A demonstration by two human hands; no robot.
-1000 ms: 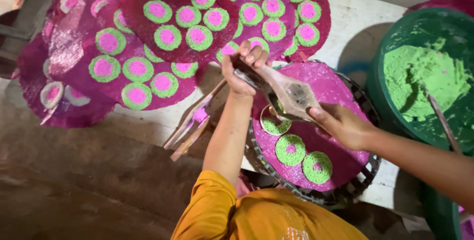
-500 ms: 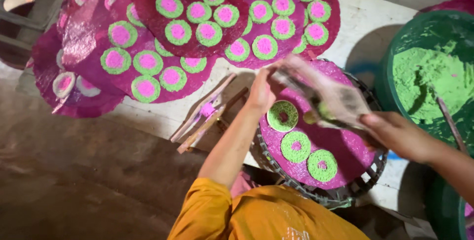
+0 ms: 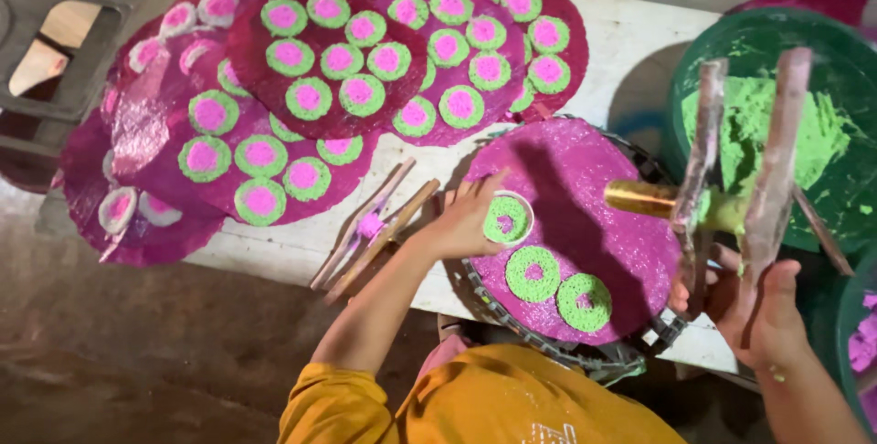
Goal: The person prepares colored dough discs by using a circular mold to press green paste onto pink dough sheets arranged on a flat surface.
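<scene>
Green ring mould (image 3: 506, 219) flat on pink disc; wooden press (image 3: 740, 179) upright.
</scene>
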